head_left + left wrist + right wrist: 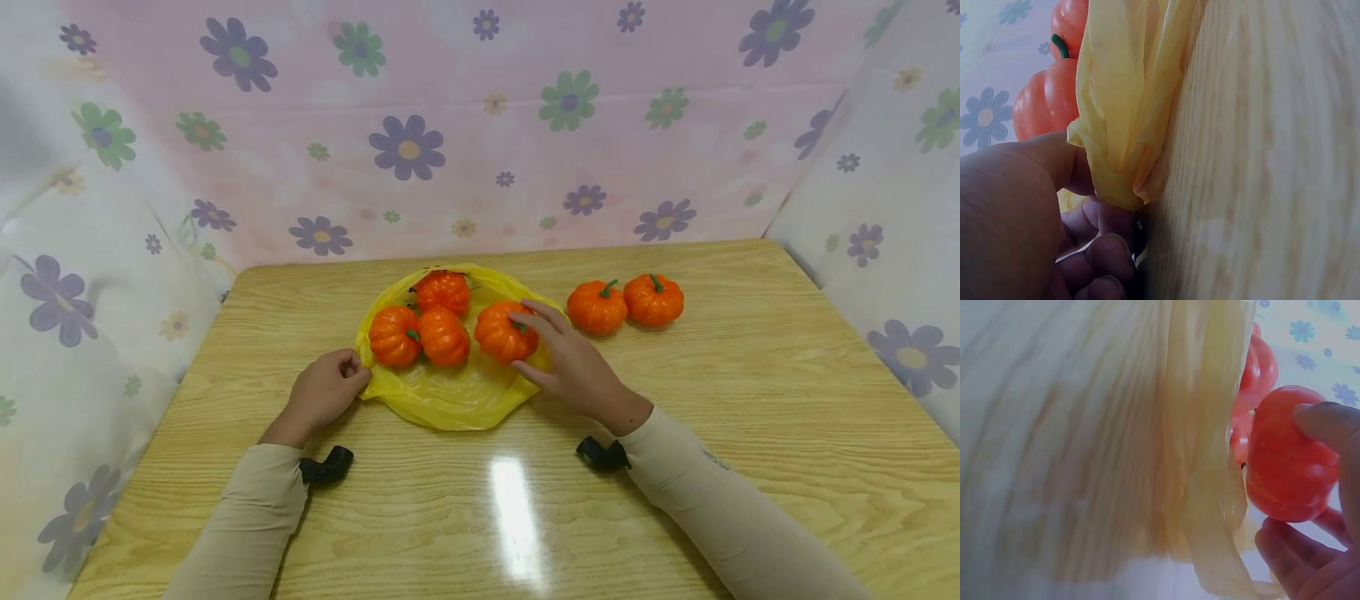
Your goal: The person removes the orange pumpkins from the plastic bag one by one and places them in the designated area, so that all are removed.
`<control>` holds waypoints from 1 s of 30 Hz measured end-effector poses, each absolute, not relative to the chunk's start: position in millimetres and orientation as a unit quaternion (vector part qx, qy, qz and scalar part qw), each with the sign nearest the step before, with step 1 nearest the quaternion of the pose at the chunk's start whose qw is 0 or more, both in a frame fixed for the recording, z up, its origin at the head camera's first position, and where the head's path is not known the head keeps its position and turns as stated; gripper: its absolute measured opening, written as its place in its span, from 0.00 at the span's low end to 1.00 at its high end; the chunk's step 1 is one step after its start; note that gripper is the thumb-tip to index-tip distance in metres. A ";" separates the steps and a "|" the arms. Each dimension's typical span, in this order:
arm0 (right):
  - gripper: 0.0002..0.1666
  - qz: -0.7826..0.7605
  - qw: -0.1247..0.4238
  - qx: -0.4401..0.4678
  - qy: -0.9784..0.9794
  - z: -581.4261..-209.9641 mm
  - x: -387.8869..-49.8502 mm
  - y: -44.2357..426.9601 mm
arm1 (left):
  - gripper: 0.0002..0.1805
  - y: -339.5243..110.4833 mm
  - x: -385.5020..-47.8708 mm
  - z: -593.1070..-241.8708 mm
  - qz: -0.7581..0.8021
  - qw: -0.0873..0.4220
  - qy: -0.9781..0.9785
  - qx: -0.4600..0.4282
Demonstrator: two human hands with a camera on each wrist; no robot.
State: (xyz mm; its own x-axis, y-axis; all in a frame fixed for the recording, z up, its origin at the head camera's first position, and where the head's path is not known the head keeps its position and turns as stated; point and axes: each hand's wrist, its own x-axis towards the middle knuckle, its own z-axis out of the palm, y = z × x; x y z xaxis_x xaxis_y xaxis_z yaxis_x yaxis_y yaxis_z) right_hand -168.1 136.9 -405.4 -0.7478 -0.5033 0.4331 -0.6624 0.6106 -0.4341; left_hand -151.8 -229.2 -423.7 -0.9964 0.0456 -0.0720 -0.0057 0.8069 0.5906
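Note:
A yellow plastic bag (450, 408) lies spread wide on the table, with three small orange pumpkins inside its left and middle part, one of them a pumpkin (394, 337) near the left rim. My left hand (324, 392) pinches the bag's left edge between thumb and fingers; the left wrist view shows the gathered plastic (1116, 112) at the fingertips. Over the bag's right side, my right hand (573, 362) holds another pumpkin (501, 333), thumb on one side and fingers on the other. In the right wrist view this pumpkin (1291, 456) sits between thumb and fingertips.
To the right of the bag, two more pumpkins with green stems stand side by side on the table, the nearer one (597, 308) close to the bag's rim. A flowered cloth (480, 192) hangs behind the wooden table (750, 400) and along both sides.

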 end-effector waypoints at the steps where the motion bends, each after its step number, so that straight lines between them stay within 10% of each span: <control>1: 0.39 0.298 0.143 0.330 -0.884 -405.2 -167.4 138.0 | 0.08 -229.1 -151.9 -424.0 0.310 0.041 0.950 0.011; 30: 0.42 0.326 0.227 0.307 -0.865 -401.5 -157.9 184.3 | 0.07 -231.2 -152.4 -422.6 0.319 0.050 0.947 -0.003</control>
State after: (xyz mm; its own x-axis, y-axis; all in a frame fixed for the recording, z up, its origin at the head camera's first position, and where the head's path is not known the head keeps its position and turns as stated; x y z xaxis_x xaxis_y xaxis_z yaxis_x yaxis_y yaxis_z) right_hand -157.9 184.3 -401.5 -0.7090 -0.3832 0.5921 -0.6787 0.5988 -0.4252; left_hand -152.4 -231.2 -422.6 -0.9950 0.0267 -0.0958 -0.0367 0.7969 0.6030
